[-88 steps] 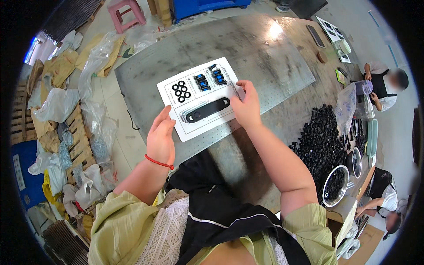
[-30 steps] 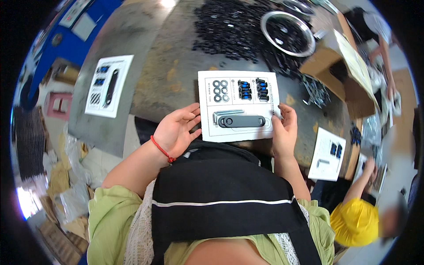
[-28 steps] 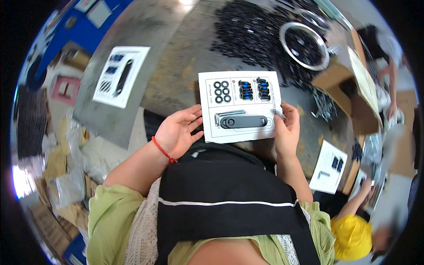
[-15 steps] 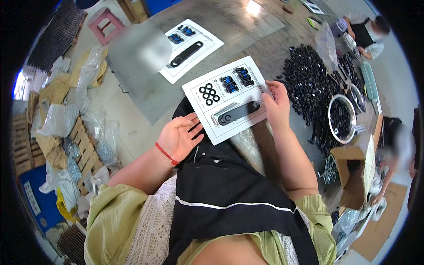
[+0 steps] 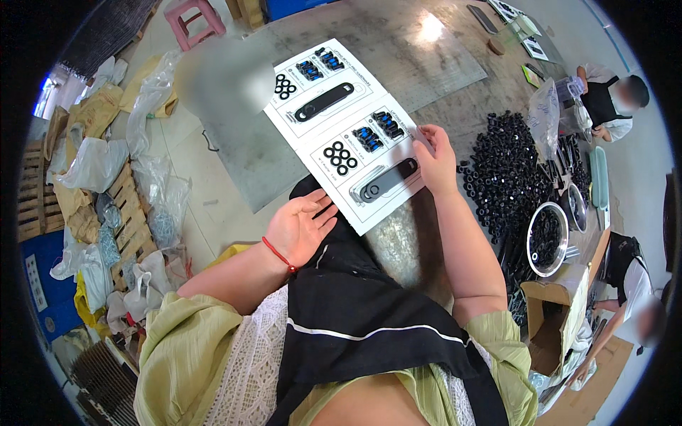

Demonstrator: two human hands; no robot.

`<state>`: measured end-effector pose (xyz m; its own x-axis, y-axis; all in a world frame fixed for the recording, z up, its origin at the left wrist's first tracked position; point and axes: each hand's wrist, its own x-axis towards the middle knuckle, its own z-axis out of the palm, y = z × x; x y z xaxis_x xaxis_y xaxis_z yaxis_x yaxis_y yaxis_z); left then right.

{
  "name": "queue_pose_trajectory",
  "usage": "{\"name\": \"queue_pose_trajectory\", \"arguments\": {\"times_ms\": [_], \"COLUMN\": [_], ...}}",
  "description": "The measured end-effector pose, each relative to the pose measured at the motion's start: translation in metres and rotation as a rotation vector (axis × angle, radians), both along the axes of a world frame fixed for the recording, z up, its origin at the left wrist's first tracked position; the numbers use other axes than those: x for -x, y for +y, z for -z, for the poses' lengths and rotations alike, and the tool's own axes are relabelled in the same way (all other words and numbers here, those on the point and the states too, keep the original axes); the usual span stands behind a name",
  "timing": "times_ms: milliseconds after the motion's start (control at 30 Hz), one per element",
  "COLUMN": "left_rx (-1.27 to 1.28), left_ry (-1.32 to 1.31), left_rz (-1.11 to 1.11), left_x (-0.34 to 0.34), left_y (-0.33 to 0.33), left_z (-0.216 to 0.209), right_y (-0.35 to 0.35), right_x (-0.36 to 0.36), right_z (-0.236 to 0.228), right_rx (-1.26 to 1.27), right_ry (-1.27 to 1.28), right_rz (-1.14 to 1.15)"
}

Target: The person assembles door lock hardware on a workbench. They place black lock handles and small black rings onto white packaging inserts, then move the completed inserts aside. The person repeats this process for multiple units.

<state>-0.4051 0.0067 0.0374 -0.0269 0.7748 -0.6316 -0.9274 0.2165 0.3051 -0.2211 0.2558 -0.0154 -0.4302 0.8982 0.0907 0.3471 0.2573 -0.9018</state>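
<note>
My right hand (image 5: 437, 157) pinches the right edge of a white parts card (image 5: 320, 165), thumb on top. The card carries several black rings, two clusters of black-and-blue small parts, thin metal rods and a long black bar-shaped part. My left hand (image 5: 302, 224) is open, palm up with fingers apart, beside the card's lower left edge; its fingertips reach close to that edge, and whether they touch it I cannot tell. Beyond lies a second, similar card (image 5: 323, 85) on the metal table (image 5: 263, 177), its near edge meeting or slightly overlapping the first card's far edge.
To the right lie a heap of small black parts (image 5: 504, 156), a metal bowl of black parts (image 5: 547, 238) and an open cardboard box (image 5: 550, 323). Two people work along the right side. Plastic bags (image 5: 96, 167) and a pink stool (image 5: 193, 21) stand left. A blurred patch hides the table's far left.
The held card has come up against the far card, so their edges now meet. My right hand still grips it; my left hand stays open. The whole view has shifted slightly.
</note>
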Motion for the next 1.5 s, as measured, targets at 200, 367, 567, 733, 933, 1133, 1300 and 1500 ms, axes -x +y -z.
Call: {"name": "queue_pose_trajectory", "arguments": {"times_ms": [200,367,567,733,933,1133,1300,1500], "left_rx": [0.012,0.031,0.072,0.471,0.472,0.488,0.481,0.466], "left_ry": [0.04,0.497,2.262,2.355,2.297,2.308,2.292,2.283], "left_rz": [-0.02,0.222,0.272,0.681,0.816,0.867,0.864,0.867], "left_x": [0.001,0.019,0.109,0.145,0.144,0.143,0.143,0.145], "left_y": [0.0,-0.007,0.03,0.062,0.068,0.07,0.071,0.074], "left_z": [0.006,0.0,-0.008,0.003,0.013,0.008,0.007,0.005], "right_y": [-0.008,-0.017,-0.082,-0.135,-0.144,-0.147,-0.147,-0.15], "right_x": [0.0,-0.013,-0.062,-0.058,-0.04,-0.039,-0.038,-0.028], "right_z": [-0.007,-0.01,-0.033,-0.039,-0.03,-0.023,-0.021,-0.027], "right_rx": [-0.232,-0.331,-0.36,-0.31,-0.274,-0.301,-0.331,-0.303], "right_ry": [-0.187,-0.217,-0.412,-0.643,-0.635,-0.627,-0.645,-0.693], "right_rz": [-0.028,-0.034,0.047,-0.089,-0.063,-0.045,-0.024,0.011]}}
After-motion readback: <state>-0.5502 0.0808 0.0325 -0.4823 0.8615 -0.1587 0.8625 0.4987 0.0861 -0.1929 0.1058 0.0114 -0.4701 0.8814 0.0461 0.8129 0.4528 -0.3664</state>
